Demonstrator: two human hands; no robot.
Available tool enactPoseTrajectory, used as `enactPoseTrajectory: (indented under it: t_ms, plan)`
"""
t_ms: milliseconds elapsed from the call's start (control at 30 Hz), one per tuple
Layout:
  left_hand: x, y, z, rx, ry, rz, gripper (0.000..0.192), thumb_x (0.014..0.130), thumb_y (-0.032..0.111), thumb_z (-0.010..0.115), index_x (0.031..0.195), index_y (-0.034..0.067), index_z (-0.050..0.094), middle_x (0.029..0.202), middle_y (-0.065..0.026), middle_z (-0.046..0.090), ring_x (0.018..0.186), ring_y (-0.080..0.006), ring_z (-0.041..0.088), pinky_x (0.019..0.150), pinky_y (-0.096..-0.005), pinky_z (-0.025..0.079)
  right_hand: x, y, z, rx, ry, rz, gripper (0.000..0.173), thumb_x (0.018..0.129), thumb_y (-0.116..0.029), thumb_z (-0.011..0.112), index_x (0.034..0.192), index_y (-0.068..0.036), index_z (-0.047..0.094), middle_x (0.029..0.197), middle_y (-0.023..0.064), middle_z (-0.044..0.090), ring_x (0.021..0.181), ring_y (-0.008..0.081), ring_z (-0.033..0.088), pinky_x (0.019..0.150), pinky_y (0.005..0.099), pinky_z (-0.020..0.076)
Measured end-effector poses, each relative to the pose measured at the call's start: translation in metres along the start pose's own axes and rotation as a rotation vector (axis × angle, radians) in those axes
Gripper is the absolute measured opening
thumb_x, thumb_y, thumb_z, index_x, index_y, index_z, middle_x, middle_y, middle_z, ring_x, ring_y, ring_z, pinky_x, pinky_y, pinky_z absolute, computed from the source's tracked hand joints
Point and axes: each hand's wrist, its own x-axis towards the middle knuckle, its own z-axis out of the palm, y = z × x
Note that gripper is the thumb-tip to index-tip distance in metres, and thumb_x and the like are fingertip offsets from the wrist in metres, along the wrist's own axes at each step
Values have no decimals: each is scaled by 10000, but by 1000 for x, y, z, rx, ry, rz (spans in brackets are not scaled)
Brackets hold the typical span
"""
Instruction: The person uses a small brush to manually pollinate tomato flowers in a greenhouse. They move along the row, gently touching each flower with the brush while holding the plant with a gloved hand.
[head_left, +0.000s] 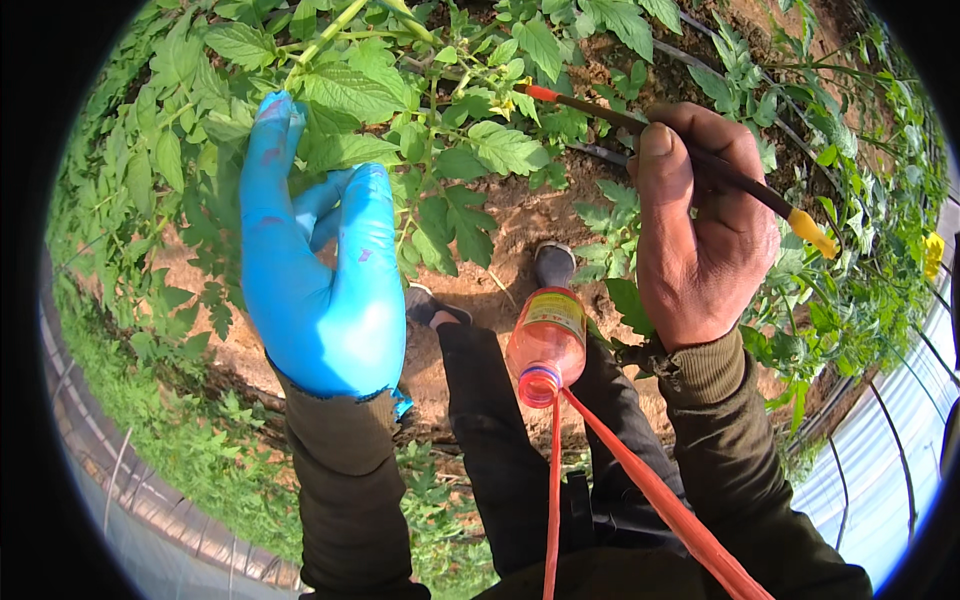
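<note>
My left hand (322, 285), in a blue disposable glove with purple stains, is raised among tomato leaves (352, 94). Its thumb and index finger are apart; the index fingertip meets the foliage by a thick green stem (322, 41). Some of its fingers are curled partly out of sight. Bare, my right hand (694, 217) grips a thin dark-handled brush (592, 109) between thumb and fingers. The brush's red-orange tip points left, close to a cluster of small yellow tomato flowers (501, 109). Whether it touches them I cannot tell. Yellow material wraps the handle's other end.
An uncapped plastic bottle (546, 337), reddish and labelled, hangs before my legs on red plastic ribbon (645, 487). Tomato plants (165, 150) crowd both sides of the soil (525, 210). Dark hoses (787, 131) run at upper right. Plastic sheeting (870, 480) rises at lower right.
</note>
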Motion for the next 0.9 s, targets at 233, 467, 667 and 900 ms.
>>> enactPoseTrajectory:
  t_ms: [233, 467, 667, 900]
  plan:
    - [-1, -3, 0, 29, -3, 18, 685, 1019, 58, 685, 1624, 10, 367, 1604, -214, 458, 1109, -138, 643, 1006, -312, 514, -1, -2, -3, -130, 7, -13, 174, 1013, -136, 727, 1109, 7, 701, 884, 76, 744, 769, 105, 699, 725, 263, 570]
    - [-3, -2, 3, -3, 9, -8, 680, 1016, 48, 682, 1618, -1, 367, 1605, -209, 456, 1093, -135, 646, 991, -313, 518, -5, 4, -1, -80, 19, -13, 192, 1020, -158, 728, 1122, 4, 705, 884, 74, 749, 755, 91, 684, 710, 252, 564]
    - [-8, -4, 1, 31, -16, 26, 674, 1016, 29, 672, 1614, -15, 364, 1604, -202, 468, 1081, -140, 658, 934, -283, 532, -3, 4, 2, -93, 40, 4, 222, 1036, -202, 719, 1129, -1, 704, 848, 57, 733, 719, 64, 612, 676, 231, 513]
    - [-6, -9, 9, 91, 31, 182, 662, 936, 69, 738, 1528, -47, 466, 1309, -254, 647, 937, -320, 701, 824, -391, 589, -2, -3, -3, -124, 9, 73, 216, 1047, -187, 699, 1140, 9, 698, 890, 50, 724, 757, 64, 605, 693, 226, 505]
